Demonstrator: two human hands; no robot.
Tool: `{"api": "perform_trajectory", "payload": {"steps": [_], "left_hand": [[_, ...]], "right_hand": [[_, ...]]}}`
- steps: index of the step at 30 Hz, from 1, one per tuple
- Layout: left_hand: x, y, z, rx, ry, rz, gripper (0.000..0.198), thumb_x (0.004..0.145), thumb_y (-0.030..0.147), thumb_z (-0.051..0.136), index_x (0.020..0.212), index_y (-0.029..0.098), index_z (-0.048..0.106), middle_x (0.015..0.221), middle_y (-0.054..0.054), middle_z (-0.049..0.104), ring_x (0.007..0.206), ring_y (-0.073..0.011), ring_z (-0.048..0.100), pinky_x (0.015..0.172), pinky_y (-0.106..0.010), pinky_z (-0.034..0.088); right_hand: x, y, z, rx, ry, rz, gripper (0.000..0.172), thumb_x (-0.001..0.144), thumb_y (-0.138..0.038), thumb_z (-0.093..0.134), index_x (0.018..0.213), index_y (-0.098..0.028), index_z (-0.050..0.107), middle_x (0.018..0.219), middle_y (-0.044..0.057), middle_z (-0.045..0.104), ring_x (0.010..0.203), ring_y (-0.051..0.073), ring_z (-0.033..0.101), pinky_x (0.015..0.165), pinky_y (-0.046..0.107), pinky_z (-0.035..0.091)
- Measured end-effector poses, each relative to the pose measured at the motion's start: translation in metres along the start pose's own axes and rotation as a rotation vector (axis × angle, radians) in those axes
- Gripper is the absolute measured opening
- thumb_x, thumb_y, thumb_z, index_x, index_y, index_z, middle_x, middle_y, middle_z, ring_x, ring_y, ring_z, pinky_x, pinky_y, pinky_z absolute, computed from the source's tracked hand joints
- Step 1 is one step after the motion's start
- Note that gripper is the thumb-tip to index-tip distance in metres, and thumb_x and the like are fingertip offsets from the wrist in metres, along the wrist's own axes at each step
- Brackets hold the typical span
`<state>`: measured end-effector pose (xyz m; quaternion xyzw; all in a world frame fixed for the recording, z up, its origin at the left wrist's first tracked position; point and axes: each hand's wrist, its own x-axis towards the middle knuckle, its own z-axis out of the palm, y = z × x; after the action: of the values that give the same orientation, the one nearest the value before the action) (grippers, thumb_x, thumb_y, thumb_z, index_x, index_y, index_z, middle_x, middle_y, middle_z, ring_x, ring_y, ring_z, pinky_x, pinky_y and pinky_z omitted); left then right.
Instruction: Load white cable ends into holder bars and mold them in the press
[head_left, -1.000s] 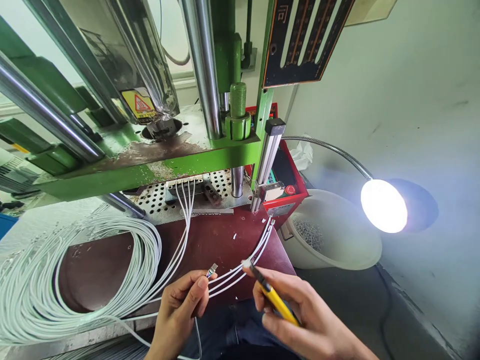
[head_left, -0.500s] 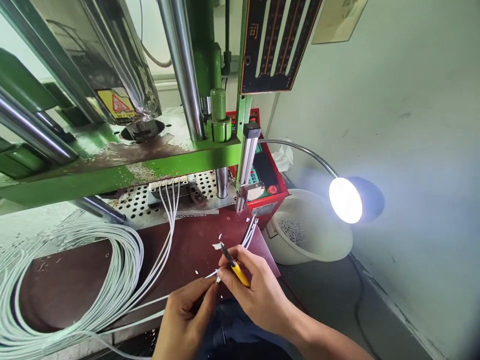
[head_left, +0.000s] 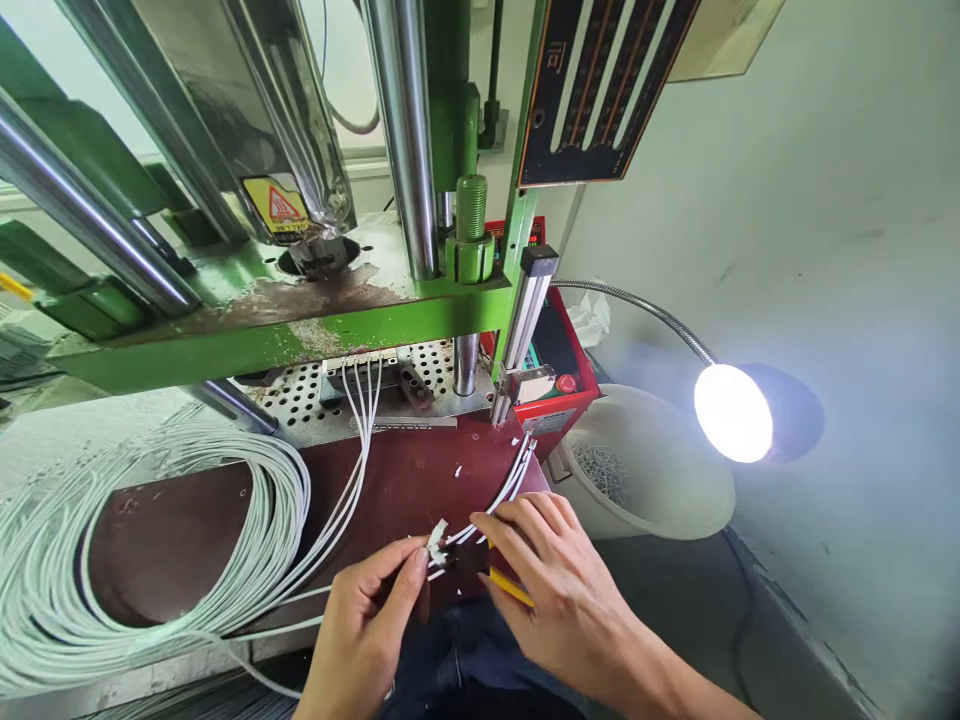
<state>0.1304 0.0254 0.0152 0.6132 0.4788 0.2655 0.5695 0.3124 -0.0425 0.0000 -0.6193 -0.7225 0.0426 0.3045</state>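
My left hand [head_left: 367,625] pinches a thin white cable [head_left: 442,545] between thumb and forefinger at the front edge of the dark red work plate [head_left: 405,480]. My right hand [head_left: 559,590] is closed on a yellow-handled cutting tool [head_left: 504,585], and the tool's dark tip meets the cable's end just beside my left fingertips. A white scrap of moulding sticks up at that spot. A few more white cables [head_left: 510,485] run from under my right fingers toward the back right of the plate.
A green press [head_left: 300,330] stands behind the plate, with several white cables [head_left: 364,390] plugged into its mould. A large coil of white cable [head_left: 135,540] lies at left. A white bucket [head_left: 660,490] of small metal parts and a lit gooseneck lamp [head_left: 731,412] are at right.
Both hands stay at the plate's front edge. The tool has swung from pointing away over the plate to lying low across the cable end held by my left fingers.
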Motion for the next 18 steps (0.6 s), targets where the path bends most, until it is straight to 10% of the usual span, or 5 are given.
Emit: {"api": "perform_trajectory", "payload": {"steps": [18], "left_hand": [[-0.001, 0.012, 0.006, 0.029, -0.017, -0.076, 0.035, 0.085, 0.045, 0.057, 0.068, 0.016, 0.068, 0.048, 0.005, 0.041, 0.048, -0.0096, 0.032, 0.048, -0.022, 0.025]], "right_hand": [[0.000, 0.009, -0.002, -0.334, -0.045, -0.170, 0.042, 0.093, -0.013, 0.051, 0.135, -0.010, 0.052, 0.107, 0.012, 0.063, 0.101, 0.025, 0.053, 0.092, 0.046, 0.042]]}}
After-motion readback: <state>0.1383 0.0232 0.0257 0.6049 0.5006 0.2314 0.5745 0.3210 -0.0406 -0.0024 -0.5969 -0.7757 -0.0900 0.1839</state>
